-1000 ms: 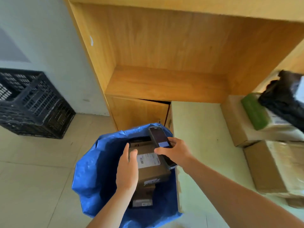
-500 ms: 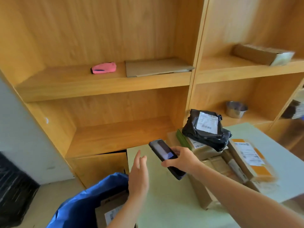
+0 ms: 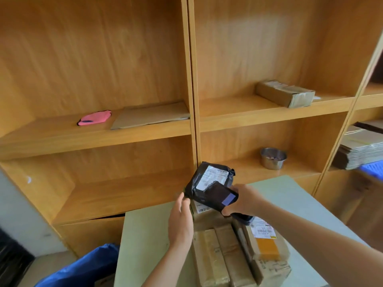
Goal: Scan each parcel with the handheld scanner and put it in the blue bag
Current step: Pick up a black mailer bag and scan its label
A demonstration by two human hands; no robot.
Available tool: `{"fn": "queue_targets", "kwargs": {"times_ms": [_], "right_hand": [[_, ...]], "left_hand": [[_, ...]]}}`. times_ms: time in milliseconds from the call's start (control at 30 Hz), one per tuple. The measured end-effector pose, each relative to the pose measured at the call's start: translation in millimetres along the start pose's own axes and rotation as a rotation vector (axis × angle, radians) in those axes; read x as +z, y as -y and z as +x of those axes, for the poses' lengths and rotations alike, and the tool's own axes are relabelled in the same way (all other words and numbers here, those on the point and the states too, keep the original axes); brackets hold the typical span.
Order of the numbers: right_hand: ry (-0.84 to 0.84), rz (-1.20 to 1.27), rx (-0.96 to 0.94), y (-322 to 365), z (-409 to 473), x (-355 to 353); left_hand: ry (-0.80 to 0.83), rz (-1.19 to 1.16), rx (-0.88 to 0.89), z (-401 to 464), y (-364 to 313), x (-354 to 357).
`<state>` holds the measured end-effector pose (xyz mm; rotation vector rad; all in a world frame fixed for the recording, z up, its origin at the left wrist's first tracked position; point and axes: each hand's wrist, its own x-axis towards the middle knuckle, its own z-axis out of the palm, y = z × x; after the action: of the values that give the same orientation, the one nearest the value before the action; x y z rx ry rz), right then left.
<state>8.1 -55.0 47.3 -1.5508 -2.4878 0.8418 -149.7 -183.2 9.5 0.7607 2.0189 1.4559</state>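
The black parcel sits on top of the stacked cartons on the bench. A second ago the left hand was lowering a carton into the blue bag; now its straight fingers touch the black parcel's left edge, while the right hand grips the scanner over its label. So that carton seems done and the next scan is starting. The bag's contents are barely visible here. On the shelf, a steel bowl holds something indistinct.

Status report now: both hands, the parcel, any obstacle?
Right hand grips scanner. Left hand touches black parcel edge. Nothing in the way.
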Motion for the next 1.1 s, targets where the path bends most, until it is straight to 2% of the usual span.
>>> {"fn": "queue_targets", "kwargs": {"times_ms": [167,367,533,700,933,1000,1100], "right_hand": [[-0.004,-0.170,0.004,-26.7,9.1,-47.7],[0.041,-0.370,0.025,-29.2,24.8,-72.3],[0.121,-0.550,0.031,-13.0,42.7,-81.4],[0.173,-0.615,0.046,0.7,57.6,-88.5],[0.216,-0.594,0.125,2.3,77.7,-78.7],[0.179,-0.495,0.174,-3.3,84.9,-72.2],[0.120,-0.192,0.279,-16.9,96.4,-61.4]], "left_hand": [[-0.005,0.045,0.007,2.0,-21.3,33.1],[0.003,0.073,-0.023,23.7,-36.5,33.2],[0.083,0.108,-0.027,60.8,-39.6,31.0],[0.154,0.135,-0.059,97.7,-32.5,31.2],[0.291,0.200,-0.143,150.7,-11.3,48.3],[0.302,0.221,-0.153,172.2,2.3,58.8],[0.322,0.260,-0.165,194.0,8.7,70.7]]}}
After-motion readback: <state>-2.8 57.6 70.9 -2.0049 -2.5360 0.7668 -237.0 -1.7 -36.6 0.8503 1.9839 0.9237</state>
